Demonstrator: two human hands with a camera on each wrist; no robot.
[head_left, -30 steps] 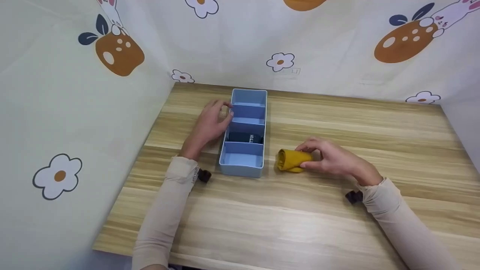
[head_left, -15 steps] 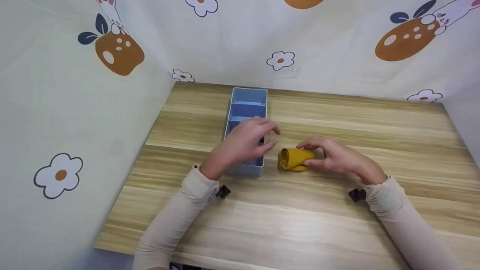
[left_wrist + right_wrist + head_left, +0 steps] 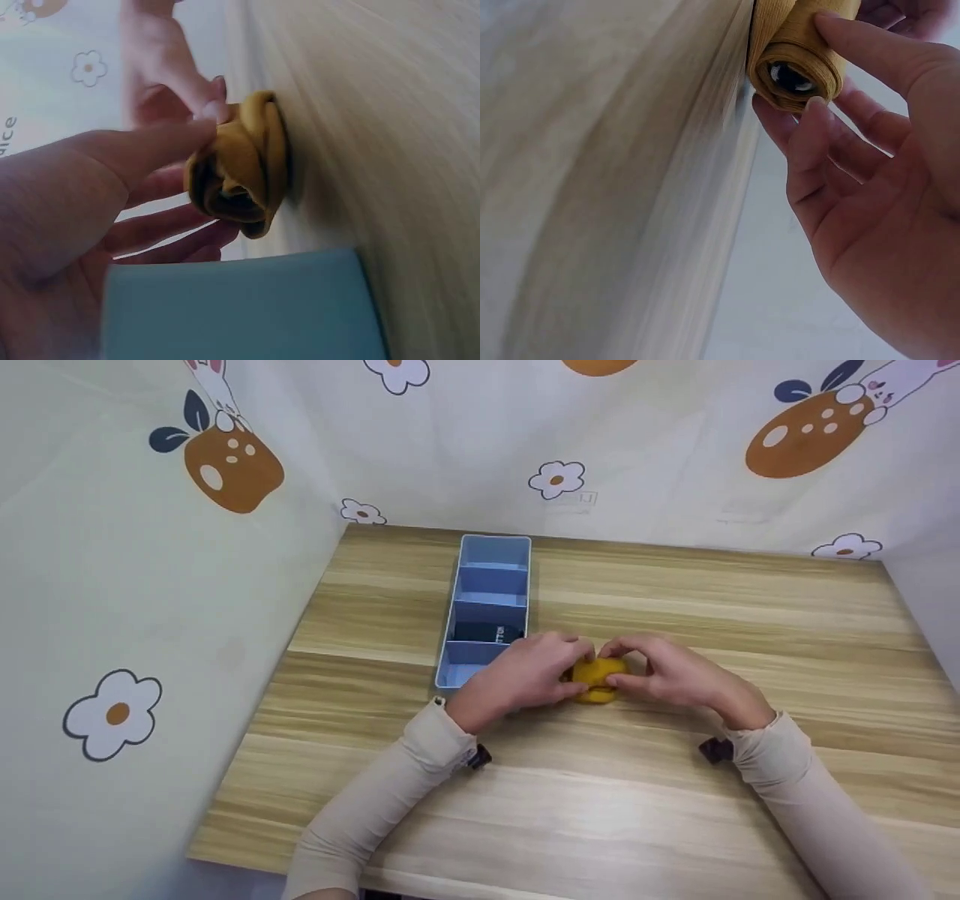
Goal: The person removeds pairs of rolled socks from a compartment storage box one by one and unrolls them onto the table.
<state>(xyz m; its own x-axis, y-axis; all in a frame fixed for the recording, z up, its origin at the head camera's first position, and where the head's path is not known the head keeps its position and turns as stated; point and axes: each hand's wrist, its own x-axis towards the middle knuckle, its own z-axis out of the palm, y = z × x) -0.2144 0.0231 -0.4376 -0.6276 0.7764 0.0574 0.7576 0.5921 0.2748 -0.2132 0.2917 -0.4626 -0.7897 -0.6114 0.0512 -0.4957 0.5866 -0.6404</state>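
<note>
1. Seems early in the work, judging from one dark, white-lettered roll (image 3: 476,632), apparently of cloth, inside the pale-blue, four-compartment plastic box (image 3: 495,551), in the third compartment from its far edge.
2. Remaining, by the look of it: mustard-yellow, ribbed cloth roll (image 3: 600,675), outside the box, beyond its right edge and near its near right corner, low over the wood-grain tabletop (image 3: 750,622) or resting on it.
3. Looks not quite neat yet: loose folds at the left end, tighter coils around a dark hollow at the right end. Cannot tell what lies inside.
4. Both grips clamped on the yellow roll: left hand (image 3: 536,671) pinching the left end, right hand (image 3: 667,667) curled about the right end.
5. In the way: left hand, over the box's near right corner, hiding part of the nearest compartment (image 3: 459,666); also the box's right wall.
6. Around: beige sleeves (image 3: 386,795); white sheet (image 3: 675,457) printed with orange fruit, beyond the tabletop's far edge.
</note>
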